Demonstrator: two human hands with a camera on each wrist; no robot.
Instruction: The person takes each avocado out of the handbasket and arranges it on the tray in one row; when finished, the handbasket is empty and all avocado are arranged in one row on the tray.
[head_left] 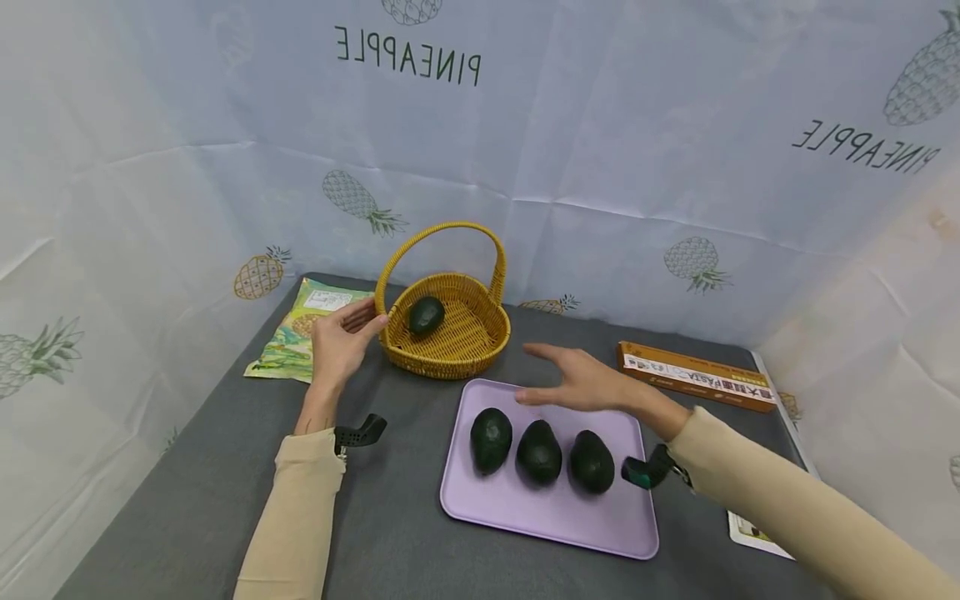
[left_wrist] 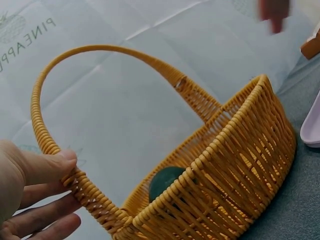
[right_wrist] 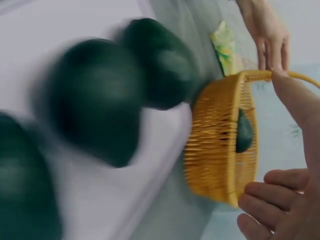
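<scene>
My left hand pinches the handle of a yellow wicker basket at its left side, thumb in front and fingers behind. One dark green avocado lies inside the basket. Over the far edge of a lilac tray hovers my right hand, thumb and fingers spread apart with nothing between them. Below it, three avocados sit in a row on the tray: a left one, a middle one and a right one. In the right wrist view they look blurred.
A green and yellow packet lies left of the basket, partly behind my left hand. At the back right is a long brown pasta box. A white card shows partly under my right sleeve. Pineapple-print cloth hangs behind the grey table.
</scene>
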